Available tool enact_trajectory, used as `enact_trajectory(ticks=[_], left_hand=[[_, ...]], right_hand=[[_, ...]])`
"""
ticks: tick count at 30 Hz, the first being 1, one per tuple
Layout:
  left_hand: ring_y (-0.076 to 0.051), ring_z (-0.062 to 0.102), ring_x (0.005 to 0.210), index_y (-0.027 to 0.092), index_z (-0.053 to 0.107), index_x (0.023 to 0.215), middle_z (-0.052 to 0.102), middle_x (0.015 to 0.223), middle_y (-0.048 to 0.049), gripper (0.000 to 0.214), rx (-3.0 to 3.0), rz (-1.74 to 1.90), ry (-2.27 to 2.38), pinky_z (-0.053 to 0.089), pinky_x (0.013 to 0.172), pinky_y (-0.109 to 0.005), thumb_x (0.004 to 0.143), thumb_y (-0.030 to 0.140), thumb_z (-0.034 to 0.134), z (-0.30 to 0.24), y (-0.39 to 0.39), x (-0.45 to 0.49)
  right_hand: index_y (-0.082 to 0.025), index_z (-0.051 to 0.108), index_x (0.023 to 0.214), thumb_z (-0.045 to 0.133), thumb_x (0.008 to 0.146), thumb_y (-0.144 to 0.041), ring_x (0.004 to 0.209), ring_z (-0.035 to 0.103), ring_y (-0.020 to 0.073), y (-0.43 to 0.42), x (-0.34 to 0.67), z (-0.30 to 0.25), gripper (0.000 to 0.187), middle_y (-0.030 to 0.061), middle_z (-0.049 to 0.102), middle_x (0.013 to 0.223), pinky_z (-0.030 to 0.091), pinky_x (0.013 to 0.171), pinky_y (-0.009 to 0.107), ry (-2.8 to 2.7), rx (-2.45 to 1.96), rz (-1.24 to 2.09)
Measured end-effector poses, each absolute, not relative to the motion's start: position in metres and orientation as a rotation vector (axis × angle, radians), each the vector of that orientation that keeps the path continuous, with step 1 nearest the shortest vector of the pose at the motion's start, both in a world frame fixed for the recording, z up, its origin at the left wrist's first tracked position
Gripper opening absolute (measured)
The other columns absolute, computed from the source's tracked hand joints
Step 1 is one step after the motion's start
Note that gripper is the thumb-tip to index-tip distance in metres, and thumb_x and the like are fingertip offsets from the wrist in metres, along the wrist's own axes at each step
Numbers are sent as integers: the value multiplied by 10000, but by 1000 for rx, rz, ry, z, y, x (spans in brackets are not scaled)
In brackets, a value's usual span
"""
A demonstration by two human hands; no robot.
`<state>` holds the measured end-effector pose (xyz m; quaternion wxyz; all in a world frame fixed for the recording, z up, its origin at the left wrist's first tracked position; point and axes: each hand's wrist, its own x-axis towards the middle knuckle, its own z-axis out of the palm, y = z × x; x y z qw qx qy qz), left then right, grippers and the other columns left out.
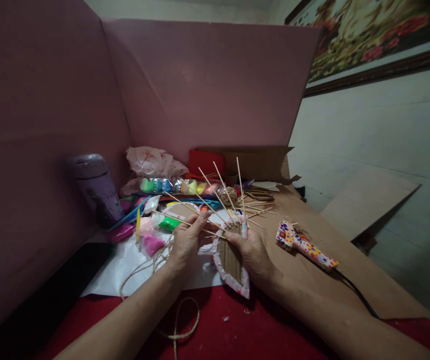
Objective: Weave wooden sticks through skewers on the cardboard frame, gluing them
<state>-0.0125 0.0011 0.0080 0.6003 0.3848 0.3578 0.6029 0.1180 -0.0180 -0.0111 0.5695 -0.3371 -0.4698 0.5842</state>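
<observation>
A flat piece of bare brown cardboard point(231, 260) is held above the desk point(215, 325), edged all round with a puffy pale rim point(220, 270) printed with small pink and blue specks. It tapers to a point at about 5 o'clock. Thin sticks point(224, 194) of light wood fan out from its upper end, spreading between 10 and 12 o'clock like spokes, their outer ends well apart.

Taking the cardboard as the middle of the dial, the left hand point(185, 242) is at 9 to 10 o'clock, its thumb and forefinger pinched on the lower sticks in the fan; exactly how many cannot be told. The right hand point(258, 256) sits at 3 o'clock, clamped on the cardboard's right edge, thumb pressed on the front face near the stick bases and the other fingers mostly hidden behind. The cardboard thus lies between the hands, just beside the left fingers and touching the right ones.

Further out, a flower-patterned glue gun point(307, 246) rests at 3 o'clock, and loose twine point(177, 320) curls at 7 to 8.
</observation>
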Motion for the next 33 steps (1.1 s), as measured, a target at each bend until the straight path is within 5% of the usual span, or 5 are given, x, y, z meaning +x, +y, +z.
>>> enact_trajectory(ticks=[33], left_hand=[[-111,600,482,139,593,694,660,589,-26,273,894,1401,854,455,454,-186,654,388,699,9,0,-12]], right_hand=[[-152,647,825,653,713,-347,625,584,151,-19,118,-13,225,17,666,710,452,616,258,-1074,-772,1406]])
